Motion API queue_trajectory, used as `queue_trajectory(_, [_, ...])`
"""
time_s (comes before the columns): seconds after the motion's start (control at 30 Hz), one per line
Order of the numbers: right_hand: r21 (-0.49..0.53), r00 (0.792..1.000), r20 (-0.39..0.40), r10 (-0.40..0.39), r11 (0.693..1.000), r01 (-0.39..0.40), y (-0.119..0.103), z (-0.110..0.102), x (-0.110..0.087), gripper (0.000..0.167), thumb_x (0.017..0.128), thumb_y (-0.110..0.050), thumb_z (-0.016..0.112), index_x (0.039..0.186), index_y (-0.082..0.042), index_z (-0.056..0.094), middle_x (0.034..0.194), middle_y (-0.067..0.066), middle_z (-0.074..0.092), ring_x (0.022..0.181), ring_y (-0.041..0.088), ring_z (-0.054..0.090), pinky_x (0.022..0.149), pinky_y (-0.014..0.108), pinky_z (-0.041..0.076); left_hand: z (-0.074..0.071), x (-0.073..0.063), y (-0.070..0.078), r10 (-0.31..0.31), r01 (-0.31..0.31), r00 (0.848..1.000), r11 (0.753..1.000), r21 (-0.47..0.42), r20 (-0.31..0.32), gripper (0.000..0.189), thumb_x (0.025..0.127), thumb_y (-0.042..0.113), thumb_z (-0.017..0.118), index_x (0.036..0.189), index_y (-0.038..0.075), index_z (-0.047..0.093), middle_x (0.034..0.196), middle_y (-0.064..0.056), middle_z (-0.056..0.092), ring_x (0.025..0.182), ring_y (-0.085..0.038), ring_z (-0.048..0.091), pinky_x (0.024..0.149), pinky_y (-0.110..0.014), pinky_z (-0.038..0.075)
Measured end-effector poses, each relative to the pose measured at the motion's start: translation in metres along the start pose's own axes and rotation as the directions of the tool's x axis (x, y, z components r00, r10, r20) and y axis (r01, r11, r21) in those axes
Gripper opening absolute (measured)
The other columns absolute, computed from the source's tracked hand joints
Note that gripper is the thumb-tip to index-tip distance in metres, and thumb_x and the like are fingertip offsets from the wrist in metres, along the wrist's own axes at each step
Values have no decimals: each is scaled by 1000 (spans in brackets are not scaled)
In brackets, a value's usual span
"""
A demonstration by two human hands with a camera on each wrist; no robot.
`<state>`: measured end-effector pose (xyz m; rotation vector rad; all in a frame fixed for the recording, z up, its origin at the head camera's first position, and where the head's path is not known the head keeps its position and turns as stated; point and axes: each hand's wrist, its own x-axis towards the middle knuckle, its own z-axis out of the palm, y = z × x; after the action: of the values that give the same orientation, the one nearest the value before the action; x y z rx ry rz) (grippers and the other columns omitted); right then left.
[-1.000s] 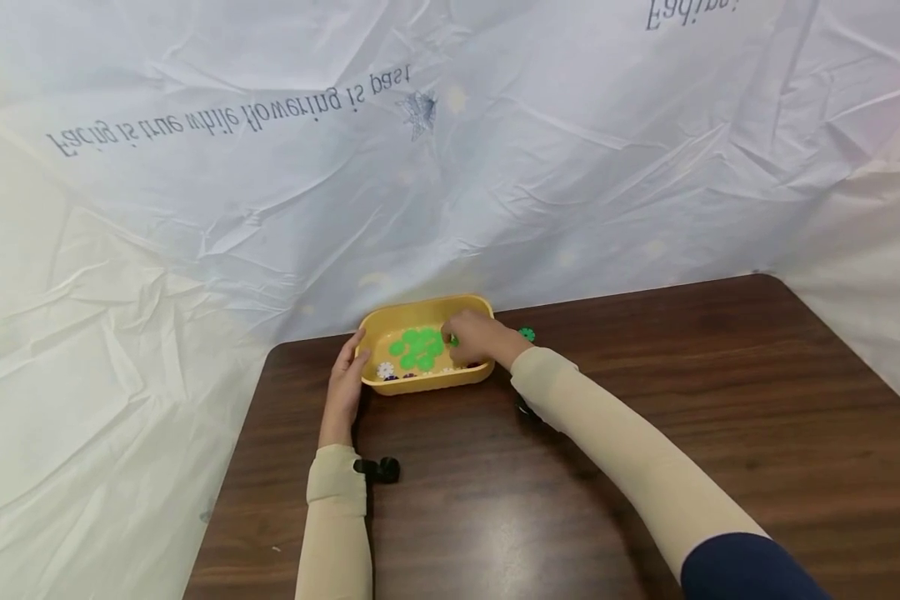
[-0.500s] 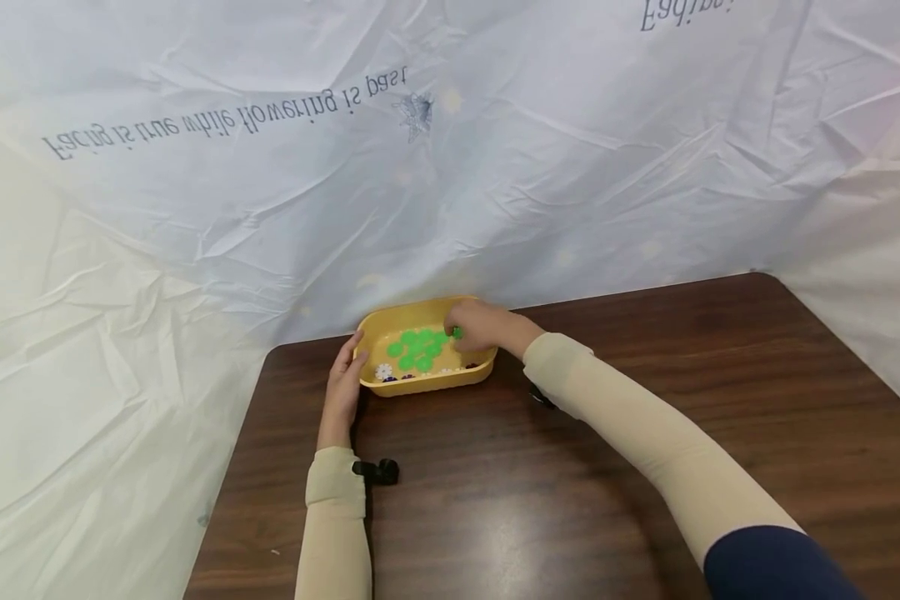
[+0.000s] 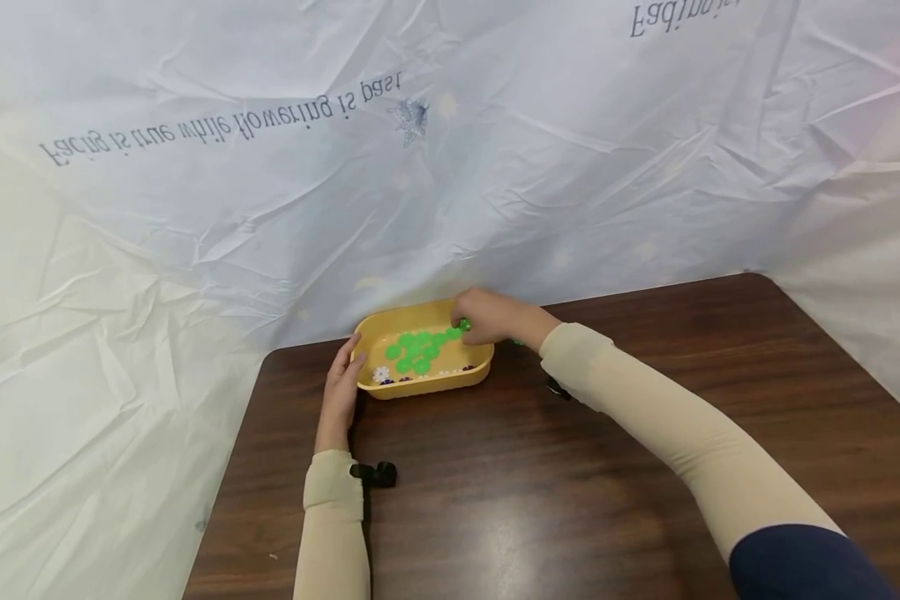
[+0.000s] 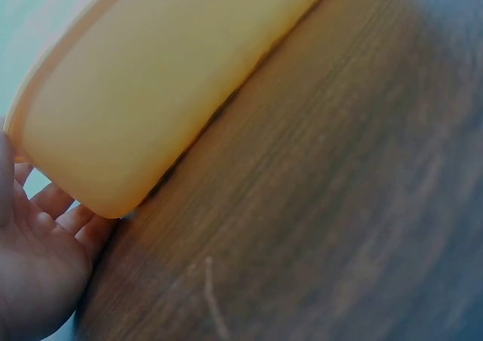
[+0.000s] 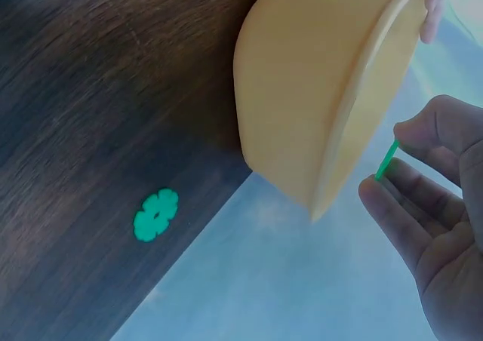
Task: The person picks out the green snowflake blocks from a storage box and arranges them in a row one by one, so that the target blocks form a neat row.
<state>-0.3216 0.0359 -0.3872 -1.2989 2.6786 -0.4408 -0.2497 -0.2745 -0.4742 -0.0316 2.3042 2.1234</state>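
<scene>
Nearest to us, two cream sleeves [image 3: 336, 525] reach over a dark wood-grain table [image 3: 540, 500], its surface glossy enough to throw back a pale patch of light. A black wrist camera [image 3: 375, 475] sits at the left cuff.

Farther in, the left hand [image 3: 340, 383] grips the left end of a yellow tray [image 3: 423, 386]. Only the left wrist view shows us its fingers lying against the outside of the rounded corner.

The right hand [image 3: 487, 317] is at the tray's right end, thumb and fingertips pinching a green disc [image 5: 387, 159]. From the head we see a small green bit; the right wrist view gives it edge-on, a thin slanting line, apart from the tray wall.

The tray is smooth, plastic-looking, an oblong with rounded corners, opening upward; its long axis runs left to right, right end slightly farther off. Only the head view shows us the contents: overlapping green pieces [image 3: 415, 348], a white petalled piece [image 3: 381, 374], dark pieces [image 3: 387, 382] by the near wall.

Right of the tray, a loose green piece [image 5: 156, 214] lies flat, notched like a flower; the right wrist view shows it whole, the head view a sliver.

Farthest: creased, pale cloth [image 3: 307, 208] bearing printed lettering [image 3: 225, 121].
</scene>
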Motion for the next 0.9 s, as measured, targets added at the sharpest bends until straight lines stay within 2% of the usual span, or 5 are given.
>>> queue_trajectory(0.13, [-6, 1000, -3, 14, 1000, -14, 2, -2, -5, 26, 90, -1, 68, 113, 1, 80, 116, 16, 74, 106, 28, 68, 90, 41, 55, -1, 1, -2, -8, 8, 1000, 1000, -5, -2, 53, 114, 14, 47, 166, 8, 35, 175, -10, 16, 161, -28, 11, 127, -48, 21])
queue_trajectory(0.23, [-7, 1000, -14, 14, 1000, -15, 6, -4, -10, 27, 89, 0, 67, 113, 2, 80, 116, 18, 74, 109, 32, 69, 91, 44, 57, -1, 1, -3, -9, 9, 1000, 1000, -2, -1, 53, 114, 15, 47, 166, 8, 35, 175, -10, 17, 161, -28, 12, 127, -48, 21])
queue_trajectory(0.47, [-36, 999, -47, 4, 999, -5, 13, -9, -22, 11, 85, 1, 71, 93, 1, 78, 88, 9, 66, 76, 19, 49, 72, 35, 45, -1, 0, -2, -4, 4, 1000, 1000, 3, 3, 53, 114, 16, 47, 166, 8, 36, 175, -10, 17, 161, -28, 12, 127, -48, 20])
queue_trajectory(0.77, [30, 997, -23, 73, 997, -72, 30, -8, -38, 13, 89, 1, 69, 96, -2, 79, 80, 6, 67, 66, 18, 50, 67, 35, 45, 0, 0, -2, -15, 15, 1000, 1000, 3, 7, 54, 114, 16, 46, 166, 9, 34, 176, -9, 15, 162, -29, 10, 127, -49, 21])
queue_trajectory(0.9, [39, 995, -27, 95, 995, -94, 38, -8, -44, 12, 89, 2, 70, 95, -3, 78, 85, 7, 67, 72, 19, 52, 69, 36, 46, -1, 0, -1, -10, 10, 1000, 1000, 4, 7, 54, 114, 16, 46, 166, 8, 34, 175, -10, 16, 162, -28, 10, 127, -49, 20])
